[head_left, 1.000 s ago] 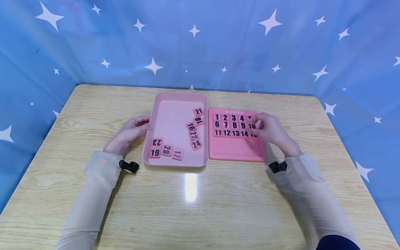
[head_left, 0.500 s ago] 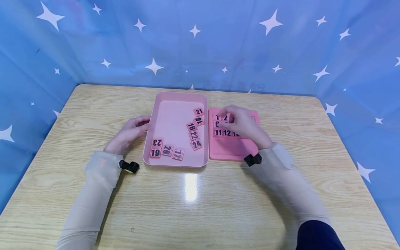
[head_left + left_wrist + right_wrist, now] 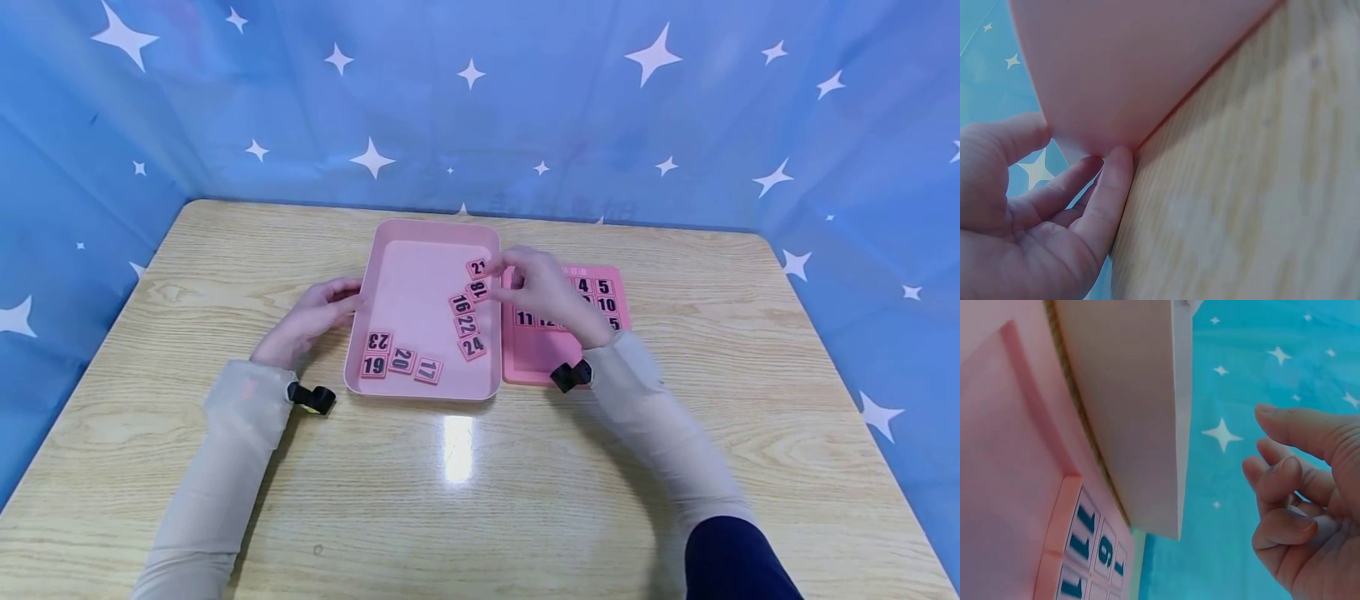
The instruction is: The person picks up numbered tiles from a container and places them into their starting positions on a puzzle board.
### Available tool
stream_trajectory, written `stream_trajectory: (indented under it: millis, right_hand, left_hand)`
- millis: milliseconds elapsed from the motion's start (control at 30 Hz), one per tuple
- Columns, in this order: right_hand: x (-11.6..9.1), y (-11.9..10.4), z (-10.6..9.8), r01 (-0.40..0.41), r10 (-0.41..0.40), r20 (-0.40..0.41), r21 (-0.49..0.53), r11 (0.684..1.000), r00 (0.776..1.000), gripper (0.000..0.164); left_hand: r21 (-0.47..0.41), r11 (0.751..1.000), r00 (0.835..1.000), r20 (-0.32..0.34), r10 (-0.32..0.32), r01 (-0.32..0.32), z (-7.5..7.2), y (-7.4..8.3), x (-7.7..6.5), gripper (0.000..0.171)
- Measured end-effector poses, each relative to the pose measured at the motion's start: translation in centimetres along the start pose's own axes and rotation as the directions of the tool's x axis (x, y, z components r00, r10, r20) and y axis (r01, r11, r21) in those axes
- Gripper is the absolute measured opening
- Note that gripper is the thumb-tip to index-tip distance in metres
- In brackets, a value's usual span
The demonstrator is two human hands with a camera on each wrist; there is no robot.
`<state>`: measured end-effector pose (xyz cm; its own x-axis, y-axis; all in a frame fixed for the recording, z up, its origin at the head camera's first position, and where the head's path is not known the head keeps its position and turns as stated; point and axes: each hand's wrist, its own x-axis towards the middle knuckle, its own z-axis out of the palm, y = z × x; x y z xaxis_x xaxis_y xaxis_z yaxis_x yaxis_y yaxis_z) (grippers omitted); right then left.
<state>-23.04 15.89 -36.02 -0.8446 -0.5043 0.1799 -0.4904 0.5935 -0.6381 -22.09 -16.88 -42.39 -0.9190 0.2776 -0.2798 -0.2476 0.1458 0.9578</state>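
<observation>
A pink tray [image 3: 412, 279] lies on the table with loose number tiles in two groups. My left hand [image 3: 307, 321] is at the tray's left side, its fingertips [image 3: 1119, 162] touching the outer wall and one near the rim. The right hand [image 3: 543, 292] hovers over the tray's right rim, thumb and fingers spread apart with nothing between them. Under its fingertips lie tile 21 [image 3: 476, 267] and tile 18 [image 3: 477, 291]. Tile 16 [image 3: 461, 303], tile 22 [image 3: 466, 325] and tile 24 [image 3: 472, 347] run below them. The right hand hides part of the pink number board [image 3: 536, 358].
The board stands right beside the tray, with rows of tiles in its upper part and a bare strip below. Tile 19 [image 3: 373, 366], tile 23 [image 3: 378, 342], tile 20 [image 3: 402, 360] and tile 17 [image 3: 428, 370] lie at the tray's near left. A starry blue curtain [image 3: 420, 100] hangs behind the table.
My right hand has moved left from the right end of the board's tile rows to over the tray's right rim, uncovering tiles 5 and 10. The left hand has stayed in place.
</observation>
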Motion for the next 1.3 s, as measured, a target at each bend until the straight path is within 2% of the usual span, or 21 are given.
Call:
stream_trajectory:
  millis: [333,567,867,1300]
  right_hand:
    - [1.0,-0.7,1.0,-0.051,0.045,0.064,0.087,0.995,0.997,0.025]
    - [1.6,-0.3,1.4,-0.058,0.051,0.060,0.132,0.990,0.997,0.026]
    - [2.4,1.0,2.4,-0.122,0.112,0.100,0.110,0.986,0.989,0.026]
    - [3.9,0.9,3.3,-0.141,0.134,0.252,0.010,0.990,0.959,0.027]
  left_hand:
    - [0.009,1.000,1.000,0.009,-0.013,0.013,-0.1,0.0,-0.1,0.052]
    - [0.024,1.000,1.000,0.002,-0.013,0.013,-0.1,0.0,0.1,0.051]
    - [0.017,1.000,1.000,0.002,0.001,-0.001,-0.1,0.0,0.3,0.049]
    - [0.022,1.000,1.000,0.002,-0.002,0.002,0.0,0.1,0.1,0.049]
